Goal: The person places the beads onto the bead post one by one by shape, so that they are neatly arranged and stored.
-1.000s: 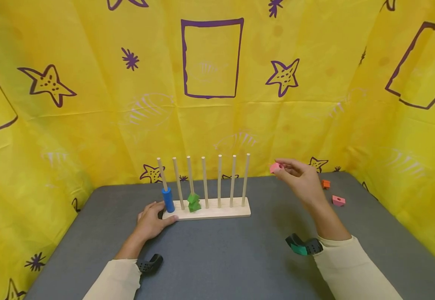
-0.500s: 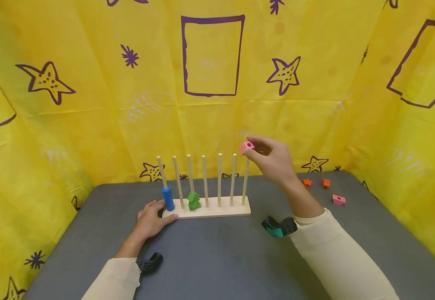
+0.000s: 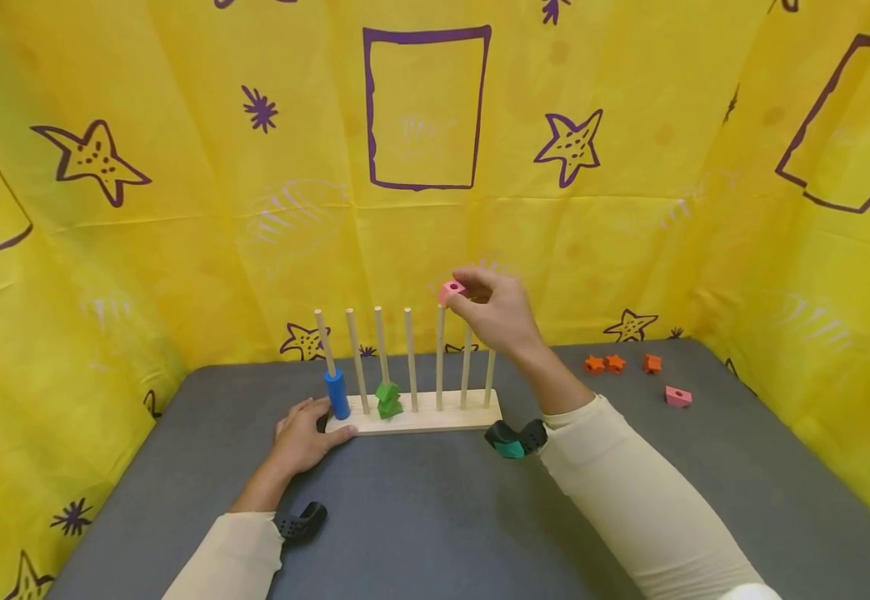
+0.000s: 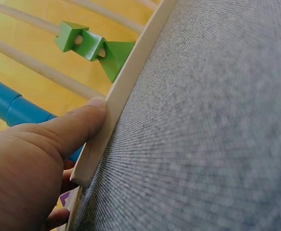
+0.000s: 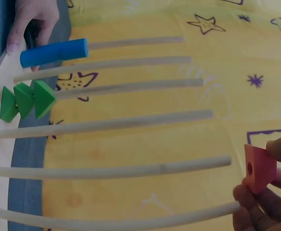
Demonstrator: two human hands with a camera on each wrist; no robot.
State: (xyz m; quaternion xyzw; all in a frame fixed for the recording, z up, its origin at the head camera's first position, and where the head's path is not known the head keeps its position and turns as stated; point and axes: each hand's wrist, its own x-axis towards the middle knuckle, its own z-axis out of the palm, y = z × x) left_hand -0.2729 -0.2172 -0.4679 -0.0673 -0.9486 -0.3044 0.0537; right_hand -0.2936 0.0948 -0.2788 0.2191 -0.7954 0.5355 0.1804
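My left hand [image 3: 306, 437] grips the left end of a wooden peg board [image 3: 435, 423], thumb on the front edge and fingers behind. Beside that hand, blue cylinder beads [image 3: 336, 394] sit at the foot of the leftmost peg. Three green angular beads [image 4: 88, 45] are stacked on the third peg from the left. With thumb and fingertips my right hand [image 3: 497, 312] pinches a pink block-shaped bead [image 3: 451, 290]. This bead hovers at the top of the third peg [image 5: 179, 167] from the right. Its hole faces the peg in the right wrist view, with a small gap between.
On the grey table [image 3: 405, 525], to the right, lie another pink bead [image 3: 678, 397], two orange star beads [image 3: 604, 364] and an orange bead [image 3: 652, 363]. A yellow cloth [image 3: 255, 250] with purple drawings stands behind and at both sides.
My right hand has carried the pink bead leftward, from beside the board to above a peg. The orange stars have come into sight behind it. The left hand stays put.
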